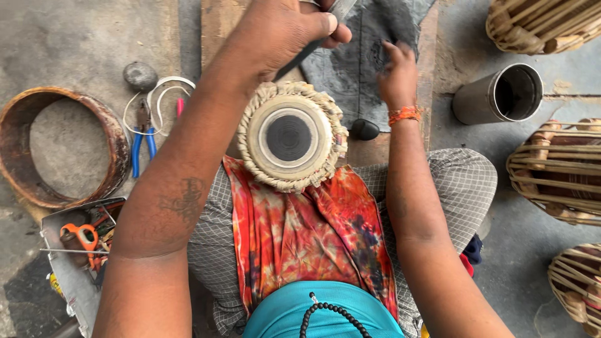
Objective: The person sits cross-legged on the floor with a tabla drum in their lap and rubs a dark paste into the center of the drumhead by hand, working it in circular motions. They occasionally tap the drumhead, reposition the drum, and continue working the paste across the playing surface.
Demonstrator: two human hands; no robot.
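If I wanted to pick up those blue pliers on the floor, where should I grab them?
Probably by the two blue handles, coming down from above. The pliers lie flat on the floor with the handles pointing toward the person and the metal jaws tucked under the looped white cord, so the handle end is the free, padded part. Lift gently, since the cord may be caught around the jaws.
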